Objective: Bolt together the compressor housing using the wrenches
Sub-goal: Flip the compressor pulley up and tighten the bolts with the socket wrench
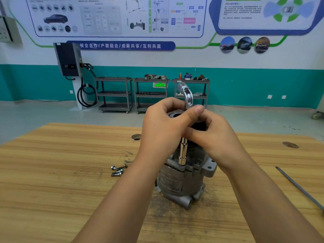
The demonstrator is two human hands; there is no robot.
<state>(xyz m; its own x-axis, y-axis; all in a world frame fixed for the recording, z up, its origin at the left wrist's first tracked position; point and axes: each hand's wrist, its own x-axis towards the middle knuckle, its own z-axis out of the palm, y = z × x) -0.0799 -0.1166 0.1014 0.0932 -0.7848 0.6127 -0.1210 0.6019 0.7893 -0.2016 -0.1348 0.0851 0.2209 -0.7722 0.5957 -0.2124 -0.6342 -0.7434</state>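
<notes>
Socket wrench (183,153) is clamped by fingers of left hand (163,127) and right hand (217,137); if tilted, its seat on the compressor housing (184,181) could be lost.

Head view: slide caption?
Left hand and right hand grip a socket wrench upright on the compressor housing; loose bolts lie on the table.

This was an automotive training workshop. Wall posters (115,16) carried car pictures, chassis diagrams and wiring schematics above a blue banner (121,45) of Chinese characters. An EV charging unit (69,58) stood against the teal-banded wall, its black cable (87,95) looped below. Grey metal trolleys (114,93) beside it held loose car parts. A scuffed wooden workbench (52,172) bore a compressor housing (182,181) and loose bolts (118,170) near its middle.
</notes>
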